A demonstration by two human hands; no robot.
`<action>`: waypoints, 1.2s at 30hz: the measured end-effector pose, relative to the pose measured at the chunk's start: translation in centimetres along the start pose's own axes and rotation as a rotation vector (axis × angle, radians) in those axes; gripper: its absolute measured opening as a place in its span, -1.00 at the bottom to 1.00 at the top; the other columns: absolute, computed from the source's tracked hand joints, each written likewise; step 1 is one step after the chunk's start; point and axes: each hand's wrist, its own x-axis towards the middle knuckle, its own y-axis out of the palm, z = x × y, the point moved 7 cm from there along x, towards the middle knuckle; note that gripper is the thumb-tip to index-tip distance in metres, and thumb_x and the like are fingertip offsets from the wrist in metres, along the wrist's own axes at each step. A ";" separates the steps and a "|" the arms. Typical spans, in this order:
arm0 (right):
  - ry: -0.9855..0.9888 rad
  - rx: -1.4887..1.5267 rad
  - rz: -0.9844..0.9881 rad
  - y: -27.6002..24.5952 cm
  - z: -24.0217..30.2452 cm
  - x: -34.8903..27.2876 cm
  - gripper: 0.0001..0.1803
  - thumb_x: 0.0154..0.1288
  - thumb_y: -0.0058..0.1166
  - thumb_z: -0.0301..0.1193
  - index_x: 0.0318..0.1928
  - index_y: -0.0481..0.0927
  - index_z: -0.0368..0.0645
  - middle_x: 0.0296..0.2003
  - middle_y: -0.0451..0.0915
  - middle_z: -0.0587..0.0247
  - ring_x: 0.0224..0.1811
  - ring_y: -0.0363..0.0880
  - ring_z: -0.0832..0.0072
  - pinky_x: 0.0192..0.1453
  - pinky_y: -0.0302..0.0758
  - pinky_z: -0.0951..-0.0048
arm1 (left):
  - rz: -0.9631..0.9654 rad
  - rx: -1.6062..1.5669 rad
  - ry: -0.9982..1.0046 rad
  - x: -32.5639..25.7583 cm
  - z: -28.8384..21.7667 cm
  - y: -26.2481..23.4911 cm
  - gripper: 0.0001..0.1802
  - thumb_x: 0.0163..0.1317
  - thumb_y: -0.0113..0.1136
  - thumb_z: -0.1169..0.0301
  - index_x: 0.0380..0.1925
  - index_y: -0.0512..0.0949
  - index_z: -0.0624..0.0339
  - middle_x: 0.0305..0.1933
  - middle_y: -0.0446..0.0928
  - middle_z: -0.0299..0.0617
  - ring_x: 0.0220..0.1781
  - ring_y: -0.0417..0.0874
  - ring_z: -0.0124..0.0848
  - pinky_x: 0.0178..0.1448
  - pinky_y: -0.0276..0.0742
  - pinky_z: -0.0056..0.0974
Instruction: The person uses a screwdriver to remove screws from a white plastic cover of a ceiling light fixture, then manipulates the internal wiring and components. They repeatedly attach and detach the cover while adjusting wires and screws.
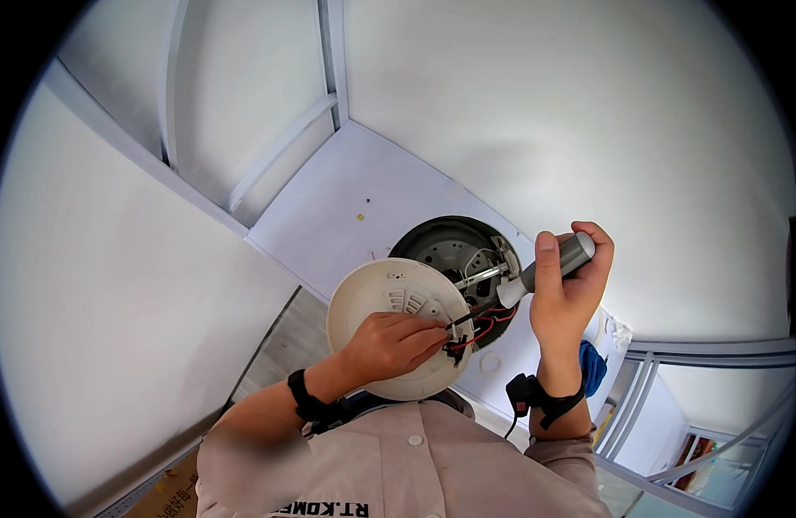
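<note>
My right hand [566,302] is closed round the grey handle of a screwdriver [512,293]. Its dark shaft slants down to the left, towards the fingertips of my left hand [396,345]. Those fingers are pinched at the inner side of a round white plastic cover [355,302] with vent slots; what they hold is hidden. Black connectors [456,349] and red wires [493,317] show beside the tip. Behind the cover lies a round dark metal housing [428,242] holding white wires and a metal bracket. The cover tilts against its near left side.
The housing rests on a white tabletop [329,198] between pale wall panels. A small yellow piece [360,217] lies towards the back left, and a pale ring [490,363] near the front. Blue material [593,367] shows beside my right wrist. A cardboard box [169,488] stands at lower left.
</note>
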 end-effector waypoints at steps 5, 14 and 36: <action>-0.007 -0.013 0.014 0.2 0.1 0.1 -0.52 0.47 0.34 -0.38 0.21 0.36 -0.18 -0.33 0.54 0.37 -0.36 0.44 0.68 -0.23 0.39 0.58 | 0.002 -0.025 0.013 0.2 0.1 -0.1 -0.76 0.08 0.54 0.54 -0.23 0.71 0.19 -0.16 0.79 -0.18 -0.35 0.80 -0.31 -0.28 0.76 -0.24; -0.021 -0.049 0.015 0.2 0.3 0.2 -0.52 0.47 0.35 -0.36 0.21 0.37 -0.18 -0.33 0.53 0.37 -0.36 0.43 0.68 -0.24 0.39 0.57 | 0.047 -0.071 -0.041 0.1 0.5 0.1 -0.68 0.09 0.50 0.57 -0.11 0.70 0.19 -0.10 0.78 -0.17 -0.25 0.81 -0.25 -0.19 0.78 -0.20; 0.010 0.016 -0.037 -1.5 -0.6 0.4 -0.56 0.47 0.33 -0.37 0.17 0.39 -0.19 -0.35 0.51 0.38 -0.36 0.41 0.69 -0.25 0.38 0.57 | -0.012 -0.326 -0.156 -0.8 1.7 0.4 -0.68 0.09 0.48 0.69 -0.14 0.74 0.17 -0.15 0.74 -0.14 -0.16 0.78 -0.17 -0.10 0.76 -0.18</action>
